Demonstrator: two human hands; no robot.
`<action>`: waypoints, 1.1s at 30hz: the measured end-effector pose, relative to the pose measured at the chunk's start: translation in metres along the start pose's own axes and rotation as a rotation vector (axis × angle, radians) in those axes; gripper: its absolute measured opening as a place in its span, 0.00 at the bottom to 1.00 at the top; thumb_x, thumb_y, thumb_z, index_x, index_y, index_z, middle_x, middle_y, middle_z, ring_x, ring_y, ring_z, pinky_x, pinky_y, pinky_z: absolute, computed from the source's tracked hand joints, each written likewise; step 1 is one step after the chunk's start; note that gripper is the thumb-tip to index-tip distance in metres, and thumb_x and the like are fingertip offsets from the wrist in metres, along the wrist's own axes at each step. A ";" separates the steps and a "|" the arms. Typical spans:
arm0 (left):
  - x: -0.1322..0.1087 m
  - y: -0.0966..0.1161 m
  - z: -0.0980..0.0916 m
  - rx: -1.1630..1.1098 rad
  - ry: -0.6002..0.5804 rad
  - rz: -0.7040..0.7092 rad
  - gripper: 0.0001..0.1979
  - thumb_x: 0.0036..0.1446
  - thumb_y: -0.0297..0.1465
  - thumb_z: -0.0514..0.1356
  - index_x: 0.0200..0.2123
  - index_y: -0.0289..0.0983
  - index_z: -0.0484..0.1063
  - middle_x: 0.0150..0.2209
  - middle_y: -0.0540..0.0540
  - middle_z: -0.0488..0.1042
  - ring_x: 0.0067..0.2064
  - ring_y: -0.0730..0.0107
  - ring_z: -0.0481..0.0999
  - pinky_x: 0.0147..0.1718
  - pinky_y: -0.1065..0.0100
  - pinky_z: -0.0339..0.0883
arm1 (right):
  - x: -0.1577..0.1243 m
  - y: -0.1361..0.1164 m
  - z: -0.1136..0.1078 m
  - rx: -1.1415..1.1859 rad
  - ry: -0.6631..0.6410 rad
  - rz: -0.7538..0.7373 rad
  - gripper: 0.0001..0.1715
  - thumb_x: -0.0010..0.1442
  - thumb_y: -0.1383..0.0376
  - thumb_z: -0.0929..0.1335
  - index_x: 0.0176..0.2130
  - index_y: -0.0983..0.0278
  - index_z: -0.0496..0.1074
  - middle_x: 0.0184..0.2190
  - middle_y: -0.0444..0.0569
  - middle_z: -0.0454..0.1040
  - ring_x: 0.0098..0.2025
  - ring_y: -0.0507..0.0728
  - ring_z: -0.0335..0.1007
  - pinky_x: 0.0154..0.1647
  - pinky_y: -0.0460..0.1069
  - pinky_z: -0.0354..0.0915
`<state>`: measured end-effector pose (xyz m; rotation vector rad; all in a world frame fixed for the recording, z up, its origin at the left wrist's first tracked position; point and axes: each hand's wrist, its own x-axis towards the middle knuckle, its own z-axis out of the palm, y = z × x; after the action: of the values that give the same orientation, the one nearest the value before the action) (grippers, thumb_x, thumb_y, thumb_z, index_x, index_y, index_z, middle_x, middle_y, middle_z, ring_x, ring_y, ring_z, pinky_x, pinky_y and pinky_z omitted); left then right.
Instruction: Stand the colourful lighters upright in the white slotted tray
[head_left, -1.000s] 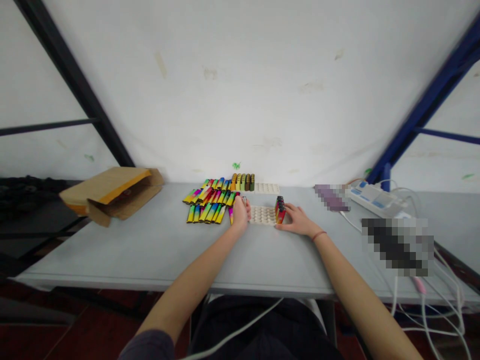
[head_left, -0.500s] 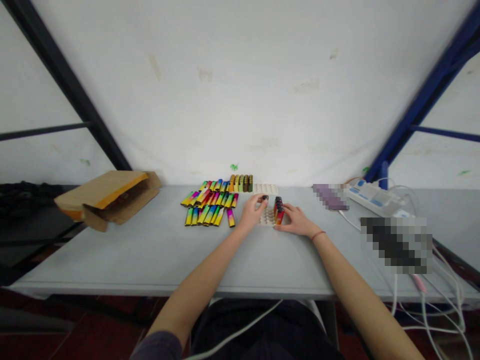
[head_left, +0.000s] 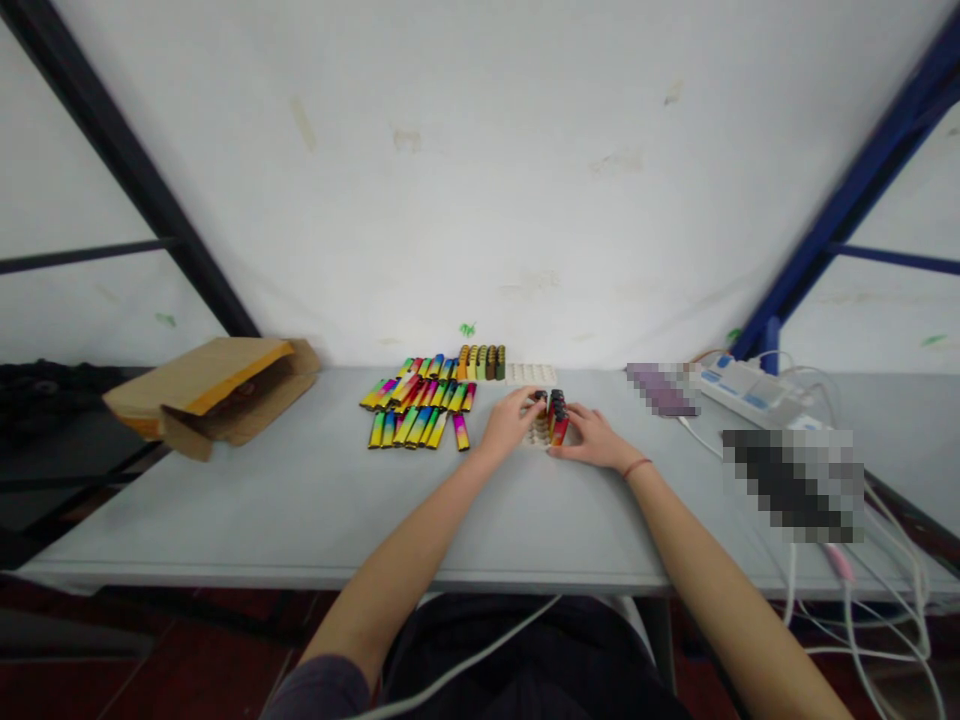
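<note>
My left hand (head_left: 514, 420) pinches a black-topped lighter (head_left: 541, 397) over a white tray with round holes (head_left: 538, 436), close beside a standing row of lighters. That row of red lighters with black tops (head_left: 558, 420) stands upright along the tray's right side. My right hand (head_left: 596, 438) braces the tray and the row from the right, thumb at the near corner and fingers farther back. To the left lie several rainbow-coloured lighters (head_left: 412, 428) in loose rows. How deep the pinched lighter sits is hidden by my fingers.
Behind stand several upright lighters (head_left: 482, 363) in a block, next to another white tray (head_left: 531, 374) by the wall. An open cardboard box (head_left: 217, 385) lies at the left. A power strip (head_left: 750, 385), cables and two pixelated objects are at the right.
My left hand has moved slightly right with the lighter, bringing it up beside the standing row. The right hand has stayed in place at the tray.
</note>
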<state>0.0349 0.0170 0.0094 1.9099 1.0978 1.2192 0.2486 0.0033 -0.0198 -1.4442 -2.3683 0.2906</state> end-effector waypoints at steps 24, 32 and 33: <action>-0.006 0.014 -0.016 0.468 -0.130 0.205 0.19 0.68 0.33 0.54 0.59 0.40 0.73 0.58 0.41 0.77 0.59 0.60 0.75 0.62 0.59 0.65 | -0.001 0.000 0.000 -0.001 -0.002 -0.009 0.47 0.57 0.39 0.71 0.64 0.63 0.68 0.65 0.64 0.66 0.67 0.72 0.62 0.68 0.69 0.53; -0.007 0.036 -0.092 0.866 0.007 -0.396 0.16 0.66 0.38 0.55 0.43 0.38 0.80 0.42 0.40 0.83 0.47 0.56 0.81 0.44 0.65 0.70 | -0.001 0.001 0.001 0.001 -0.012 0.013 0.49 0.56 0.39 0.71 0.65 0.64 0.67 0.67 0.66 0.64 0.68 0.72 0.60 0.69 0.69 0.51; -0.006 0.037 -0.100 0.901 -0.023 -0.471 0.17 0.66 0.40 0.55 0.40 0.37 0.81 0.42 0.38 0.83 0.48 0.55 0.81 0.43 0.65 0.70 | -0.001 0.001 0.001 0.004 -0.014 0.009 0.49 0.56 0.39 0.71 0.65 0.64 0.67 0.67 0.66 0.64 0.68 0.71 0.60 0.69 0.68 0.51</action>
<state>-0.0469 0.0000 0.0763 2.0362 2.1746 0.4414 0.2496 0.0033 -0.0214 -1.4554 -2.3712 0.3086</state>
